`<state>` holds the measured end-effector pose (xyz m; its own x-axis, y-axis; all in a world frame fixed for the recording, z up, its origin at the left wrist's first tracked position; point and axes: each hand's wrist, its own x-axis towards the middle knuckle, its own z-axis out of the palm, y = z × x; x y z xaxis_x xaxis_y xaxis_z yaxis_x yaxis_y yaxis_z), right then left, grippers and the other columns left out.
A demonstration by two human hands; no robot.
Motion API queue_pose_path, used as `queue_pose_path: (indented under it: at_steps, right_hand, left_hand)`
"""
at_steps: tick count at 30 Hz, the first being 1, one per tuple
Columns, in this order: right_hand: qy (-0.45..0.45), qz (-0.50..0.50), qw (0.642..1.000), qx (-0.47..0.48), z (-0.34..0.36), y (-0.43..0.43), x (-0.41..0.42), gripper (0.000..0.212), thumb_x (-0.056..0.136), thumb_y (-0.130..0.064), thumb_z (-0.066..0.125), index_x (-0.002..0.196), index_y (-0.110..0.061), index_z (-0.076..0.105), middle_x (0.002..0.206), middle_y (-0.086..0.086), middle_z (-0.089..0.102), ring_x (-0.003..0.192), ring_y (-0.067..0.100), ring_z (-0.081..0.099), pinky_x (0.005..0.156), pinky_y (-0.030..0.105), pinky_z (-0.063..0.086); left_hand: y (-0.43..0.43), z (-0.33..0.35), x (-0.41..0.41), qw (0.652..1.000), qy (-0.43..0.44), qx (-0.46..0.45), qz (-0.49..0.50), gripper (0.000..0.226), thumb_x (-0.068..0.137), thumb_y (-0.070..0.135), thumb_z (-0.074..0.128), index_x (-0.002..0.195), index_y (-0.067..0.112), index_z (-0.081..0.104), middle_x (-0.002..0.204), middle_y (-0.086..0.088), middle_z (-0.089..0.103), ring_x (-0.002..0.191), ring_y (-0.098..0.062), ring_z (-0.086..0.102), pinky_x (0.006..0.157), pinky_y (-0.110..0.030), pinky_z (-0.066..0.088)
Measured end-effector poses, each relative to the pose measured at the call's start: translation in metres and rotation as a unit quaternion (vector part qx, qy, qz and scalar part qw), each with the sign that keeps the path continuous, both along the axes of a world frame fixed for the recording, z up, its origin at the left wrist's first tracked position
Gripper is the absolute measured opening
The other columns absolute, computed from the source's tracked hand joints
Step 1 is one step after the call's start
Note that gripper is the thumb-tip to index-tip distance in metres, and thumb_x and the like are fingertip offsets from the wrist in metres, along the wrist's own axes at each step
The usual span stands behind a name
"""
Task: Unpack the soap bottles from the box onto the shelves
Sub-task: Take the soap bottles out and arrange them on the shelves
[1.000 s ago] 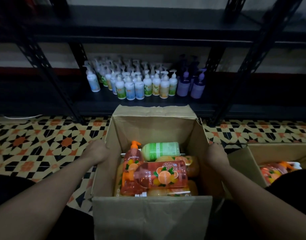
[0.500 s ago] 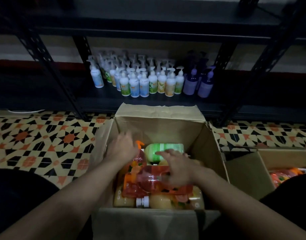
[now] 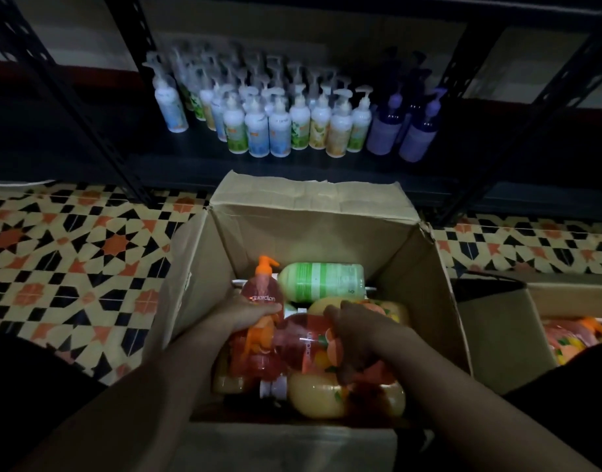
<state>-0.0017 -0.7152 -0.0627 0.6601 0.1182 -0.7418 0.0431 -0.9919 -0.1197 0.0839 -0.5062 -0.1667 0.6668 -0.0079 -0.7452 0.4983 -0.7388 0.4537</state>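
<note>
Soap bottles (image 3: 391, 311) lie heaped in the open cardboard box (image 3: 425, 277) at 6 o'clock in the view, covering its floor. The left hand (image 3: 248, 315) reaches in from 7 o'clock and grips an orange pump bottle (image 3: 262, 287) standing nearly upright at the heap's 10 o'clock side, fingers curled close together round its body just below the printed name. The right hand (image 3: 357, 332) comes in from 5 o'clock and holds a second orange bottle (image 3: 306, 349) lying on its side across the heap, fingers curled over its labelled body; the thumb is hidden. A green bottle (image 3: 321, 281) lies flat at the heap's 12 o'clock, apart from both hands; yellow bottles (image 3: 318, 396) lie underneath toward 6 o'clock. Beyond the box, at 12 o'clock, the dark shelf (image 3: 177, 165) carries upright white pump bottles (image 3: 279, 131), with purple bottles (image 3: 415, 134) just beside them at their 3 o'clock; a second box (image 3: 497, 335) sits at 3 o'clock on the tiled floor (image 3: 71, 250), just beside the first.
</note>
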Motion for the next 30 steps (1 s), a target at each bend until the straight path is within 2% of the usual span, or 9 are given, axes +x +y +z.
queue_pose_path:
  at_steps: [2, 4, 6, 10, 13, 16, 21, 26, 30]
  right_hand:
    - [0.01, -0.01, 1.0, 0.009, 0.0, -0.011, 0.001, 0.104, 0.056, -0.036, 0.093, 0.141, -0.016, 0.037, 0.135, 0.013, 0.046, 0.126, 0.034, 0.047, 0.099, 0.041, 0.047]
    - [0.009, -0.026, 0.999, 0.024, 0.002, -0.019, -0.002, 0.101, 0.055, -0.041, 0.093, 0.138, -0.018, 0.041, 0.134, 0.011, 0.05, 0.122, 0.031, 0.05, 0.097, 0.038, 0.048]
    - [0.009, -0.039, 0.999, 0.036, 0.003, -0.023, -0.005, 0.099, 0.056, -0.042, 0.092, 0.138, -0.017, 0.042, 0.134, 0.01, 0.05, 0.122, 0.029, 0.05, 0.098, 0.037, 0.047]
    - [0.004, -0.049, 0.998, 0.047, 0.005, -0.027, -0.006, 0.098, 0.058, -0.041, 0.092, 0.139, -0.016, 0.042, 0.134, 0.009, 0.049, 0.123, 0.028, 0.049, 0.098, 0.035, 0.045]
    - [-0.001, -0.056, 0.997, 0.059, 0.004, -0.028, -0.008, 0.097, 0.056, -0.042, 0.092, 0.137, -0.017, 0.044, 0.134, 0.007, 0.051, 0.122, 0.026, 0.05, 0.098, 0.033, 0.046]
    - [-0.008, -0.073, 0.994, 0.076, 0.007, -0.032, -0.012, 0.098, 0.057, -0.04, 0.092, 0.139, -0.018, 0.044, 0.138, 0.006, 0.052, 0.125, 0.025, 0.05, 0.102, 0.032, 0.045]
    - [-0.031, -0.134, 0.986, 0.098, 0.019, -0.043, -0.026, 0.097, 0.059, -0.033, 0.091, 0.142, -0.02, 0.043, 0.14, 0.002, 0.052, 0.128, 0.021, 0.05, 0.104, 0.026, 0.041]
    - [-0.081, -0.29, 0.935, 0.187, 0.026, -0.062, -0.051, 0.081, 0.054, -0.028, 0.093, 0.121, -0.032, 0.048, 0.117, -0.009, 0.06, 0.115, 0.015, 0.059, 0.096, 0.028, 0.049]
    - [-0.154, -0.374, 0.879, 0.253, 0.042, -0.053, -0.056, 0.084, 0.05, -0.032, 0.096, 0.118, -0.032, 0.047, 0.11, -0.011, 0.063, 0.103, 0.01, 0.062, 0.087, 0.025, 0.05]
  left_hand:
    - [-0.003, 0.004, -0.004, 1.0, -0.009, -0.002, 0.01, 0.106, 0.018, 0.081, 0.078, 0.109, 0.026, 0.067, 0.108, 0.001, 0.07, 0.091, -0.017, 0.067, 0.088, -0.035, 0.055]
    - [-0.01, 0.011, -0.011, 1.0, -0.014, -0.003, 0.023, 0.119, 0.019, 0.074, 0.084, 0.123, 0.022, 0.06, 0.121, -0.002, 0.063, 0.103, -0.02, 0.063, 0.095, -0.035, 0.051]
    - [-0.014, 0.014, -0.012, 0.999, 0.003, 0.0, 0.043, 0.108, 0.033, 0.06, 0.091, 0.126, 0.017, 0.058, 0.124, -0.007, 0.062, 0.106, -0.024, 0.061, 0.094, -0.035, 0.05]
    - [-0.01, 0.016, -0.012, 0.994, 0.029, -0.041, 0.092, 0.095, 0.025, 0.052, 0.094, 0.109, 0.016, 0.067, 0.099, -0.006, 0.071, 0.086, -0.023, 0.069, 0.083, -0.039, 0.057]
    - [-0.009, 0.022, -0.017, 0.99, 0.04, -0.065, 0.123, 0.087, 0.028, 0.044, 0.095, 0.104, 0.014, 0.065, 0.094, -0.01, 0.071, 0.085, -0.028, 0.069, 0.082, -0.045, 0.057]
    - [-0.006, 0.026, -0.023, 0.986, 0.005, -0.078, 0.149, 0.076, 0.032, 0.04, 0.096, 0.098, 0.015, 0.068, 0.091, -0.009, 0.071, 0.083, -0.027, 0.069, 0.079, -0.045, 0.058]
    - [-0.001, 0.049, -0.033, 0.979, -0.099, -0.082, 0.16, 0.056, 0.047, 0.033, 0.095, 0.094, 0.016, 0.069, 0.093, -0.005, 0.071, 0.081, -0.02, 0.068, 0.074, -0.031, 0.057]
    - [0.003, 0.094, -0.037, 0.966, -0.138, -0.134, 0.172, 0.045, 0.049, 0.029, 0.095, 0.082, 0.021, 0.066, 0.081, 0.0, 0.07, 0.076, -0.018, 0.068, 0.063, -0.024, 0.051]
    - [-0.003, 0.14, -0.046, 0.954, -0.243, -0.131, 0.117, 0.054, 0.043, 0.038, 0.096, 0.082, 0.028, 0.061, 0.083, 0.01, 0.067, 0.078, -0.013, 0.066, 0.078, -0.031, 0.055]
